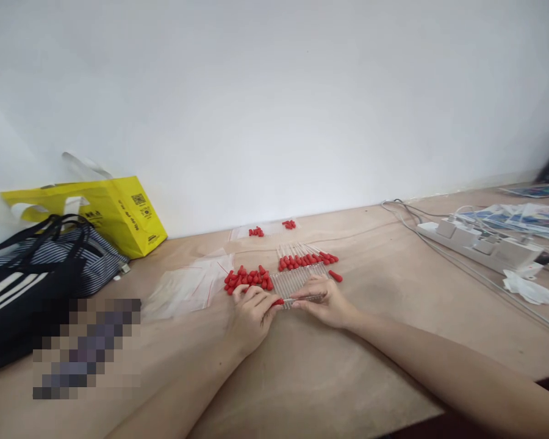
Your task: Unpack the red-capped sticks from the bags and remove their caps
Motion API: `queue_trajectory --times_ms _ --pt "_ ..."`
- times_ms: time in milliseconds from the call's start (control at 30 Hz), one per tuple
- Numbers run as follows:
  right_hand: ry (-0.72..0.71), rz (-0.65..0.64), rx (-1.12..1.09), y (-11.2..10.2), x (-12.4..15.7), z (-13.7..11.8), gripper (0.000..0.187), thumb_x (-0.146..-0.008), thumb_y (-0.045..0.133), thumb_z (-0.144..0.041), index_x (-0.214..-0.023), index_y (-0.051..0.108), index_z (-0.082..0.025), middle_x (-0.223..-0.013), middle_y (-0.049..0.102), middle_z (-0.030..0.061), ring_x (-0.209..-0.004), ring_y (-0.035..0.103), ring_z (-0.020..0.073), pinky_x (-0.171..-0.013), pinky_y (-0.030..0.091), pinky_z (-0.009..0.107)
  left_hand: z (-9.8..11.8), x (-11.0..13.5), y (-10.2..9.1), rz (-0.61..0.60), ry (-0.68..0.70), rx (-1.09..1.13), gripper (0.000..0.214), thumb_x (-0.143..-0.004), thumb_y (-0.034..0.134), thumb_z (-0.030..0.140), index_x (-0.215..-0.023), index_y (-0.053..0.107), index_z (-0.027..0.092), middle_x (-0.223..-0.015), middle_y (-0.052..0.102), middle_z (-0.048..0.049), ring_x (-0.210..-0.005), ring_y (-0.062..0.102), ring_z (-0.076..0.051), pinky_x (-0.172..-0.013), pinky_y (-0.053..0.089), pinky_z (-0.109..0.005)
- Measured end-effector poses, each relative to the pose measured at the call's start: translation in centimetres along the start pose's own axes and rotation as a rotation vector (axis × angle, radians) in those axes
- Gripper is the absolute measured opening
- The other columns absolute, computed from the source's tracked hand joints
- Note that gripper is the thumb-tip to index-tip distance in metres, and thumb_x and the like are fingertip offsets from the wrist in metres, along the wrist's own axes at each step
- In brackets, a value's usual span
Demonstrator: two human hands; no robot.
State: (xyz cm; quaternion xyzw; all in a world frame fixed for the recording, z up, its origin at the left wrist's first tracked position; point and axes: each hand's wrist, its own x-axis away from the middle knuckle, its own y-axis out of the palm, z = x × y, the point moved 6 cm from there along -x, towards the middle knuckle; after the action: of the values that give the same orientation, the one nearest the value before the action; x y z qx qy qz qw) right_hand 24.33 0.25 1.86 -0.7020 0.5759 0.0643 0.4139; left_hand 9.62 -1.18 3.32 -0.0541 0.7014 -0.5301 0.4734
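Observation:
My left hand [252, 314] is closed on a red rubber bulb [278, 302], its tip pointing right. My right hand [322, 303] pinches a thin glass dropper tube [310, 298], its left end at the bulb's mouth. Whether the tube is inside the bulb, I cannot tell. Beyond my hands lies a row of clear glass tubes [288, 282], partly covered by my right hand. A heap of red bulbs [249, 277] is just past my left hand. Further back, several droppers with red bulbs [302, 261] lie side by side. One red bulb [335, 276] rests apart on the right.
Clear zip bags [187, 288] lie left of the heap. Bagged droppers [268, 230] are near the wall. A yellow bag [119, 213] and a dark striped bag [32, 274] stand left. On the right are a power strip [480, 244], cables, crumpled tissue [531, 288] and printed sheets [526, 218].

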Motion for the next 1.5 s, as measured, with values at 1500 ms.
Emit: queue_trajectory --times_ms 1500 --pt "-0.443 0.05 0.519 1.1 1.1 -2.8 0.018 -0.081 0.044 -0.021 -0.071 0.059 -0.019 -0.051 0.052 -0.0027 -0.059 0.037 0.0108 -0.072 0.021 0.033 0.9 0.8 -0.9 0.12 0.141 -0.05 0.024 -0.077 0.038 0.008 -0.068 0.056 0.021 -0.058 0.06 0.0039 -0.068 0.051 -0.015 -0.085 0.021 -0.044"
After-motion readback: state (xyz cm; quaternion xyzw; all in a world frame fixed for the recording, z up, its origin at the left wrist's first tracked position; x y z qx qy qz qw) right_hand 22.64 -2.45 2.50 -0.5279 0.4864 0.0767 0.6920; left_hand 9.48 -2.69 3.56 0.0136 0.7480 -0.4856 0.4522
